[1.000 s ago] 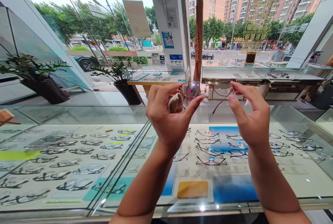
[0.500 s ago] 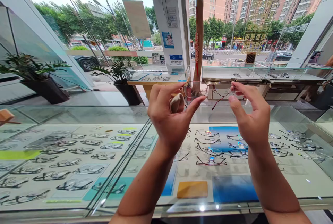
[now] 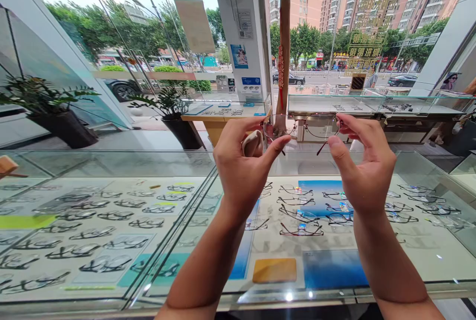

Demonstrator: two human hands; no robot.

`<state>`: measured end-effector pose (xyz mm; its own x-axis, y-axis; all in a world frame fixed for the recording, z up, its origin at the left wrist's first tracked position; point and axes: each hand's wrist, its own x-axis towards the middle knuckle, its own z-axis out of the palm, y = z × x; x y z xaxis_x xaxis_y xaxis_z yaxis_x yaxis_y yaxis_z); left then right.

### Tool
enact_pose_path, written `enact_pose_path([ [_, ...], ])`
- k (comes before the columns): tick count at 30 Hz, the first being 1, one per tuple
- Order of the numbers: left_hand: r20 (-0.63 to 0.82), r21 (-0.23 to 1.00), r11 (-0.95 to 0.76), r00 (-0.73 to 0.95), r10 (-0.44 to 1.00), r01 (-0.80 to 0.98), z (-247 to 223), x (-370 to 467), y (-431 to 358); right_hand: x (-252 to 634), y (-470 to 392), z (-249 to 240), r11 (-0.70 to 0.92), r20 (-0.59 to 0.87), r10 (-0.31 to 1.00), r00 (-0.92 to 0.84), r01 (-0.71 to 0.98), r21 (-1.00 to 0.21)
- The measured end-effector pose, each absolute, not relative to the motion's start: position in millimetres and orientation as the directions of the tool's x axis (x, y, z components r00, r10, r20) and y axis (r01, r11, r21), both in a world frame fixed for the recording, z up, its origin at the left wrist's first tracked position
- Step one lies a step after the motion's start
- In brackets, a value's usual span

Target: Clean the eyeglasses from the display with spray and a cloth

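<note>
Eyeglasses (image 3: 300,124) with thin, dark reddish rims were up above the glass display counter (image 3: 446,268), held between two bare hands, lenses side by side and nearly level. Taking them as the centre of a clock dial, the left hand (image 3: 241,161) was at eight o'clock and the right hand (image 3: 364,161) at four.

On the left, the index fingertip met the outer corner of the frame while the thumb stretched in to the lower part of the near lens; a pale cloth (image 3: 253,145) was tucked in that palm by the curled fingers. On the right, the index fingertip was at the other outer corner, the thumb below it with a gap showing between them; whether the thumb touched the frame I cannot tell. Two dark temple tips showed below the lenses.

Under the counter's glass, more spectacle frames (image 3: 301,230) lay at six o'clock, and beyond them a tan rectangular piece (image 3: 274,270), with a blue sheet (image 3: 334,270) between five and six. Further rows (image 3: 106,264) spread at eight. A wooden trunk (image 3: 284,52) stood behind, between eleven and twelve, its base visible through one lens, and a potted plant (image 3: 174,116) stood at nine.
</note>
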<state>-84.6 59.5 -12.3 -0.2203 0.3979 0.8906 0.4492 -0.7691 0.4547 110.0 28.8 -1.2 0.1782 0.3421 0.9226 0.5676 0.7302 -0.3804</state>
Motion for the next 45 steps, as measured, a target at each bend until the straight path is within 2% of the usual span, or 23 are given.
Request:
enact_pose_path([
  [28, 0.912, 0.41, -0.759, -0.227, 0.341, 0.506, -9.0, -85.2, 53.7, 109.5, 29.0, -1.4, 0.708, 0.909, 0.379, 0.173, 0.578, -0.405],
  [38, 0.96, 0.278, -0.737, -0.196, 0.198, 0.617, -4.4, -86.3, 47.2, 109.7, 29.2, -0.7, 0.715, 0.896, 0.417, 0.155, 0.553, -0.428],
  [45, 0.96, 0.277, -0.725, -0.204, 0.189, 0.631, -4.6, -86.8, 46.1, 109.9, 29.7, -1.9, 0.72, 0.896, 0.417, 0.152, 0.546, -0.428],
])
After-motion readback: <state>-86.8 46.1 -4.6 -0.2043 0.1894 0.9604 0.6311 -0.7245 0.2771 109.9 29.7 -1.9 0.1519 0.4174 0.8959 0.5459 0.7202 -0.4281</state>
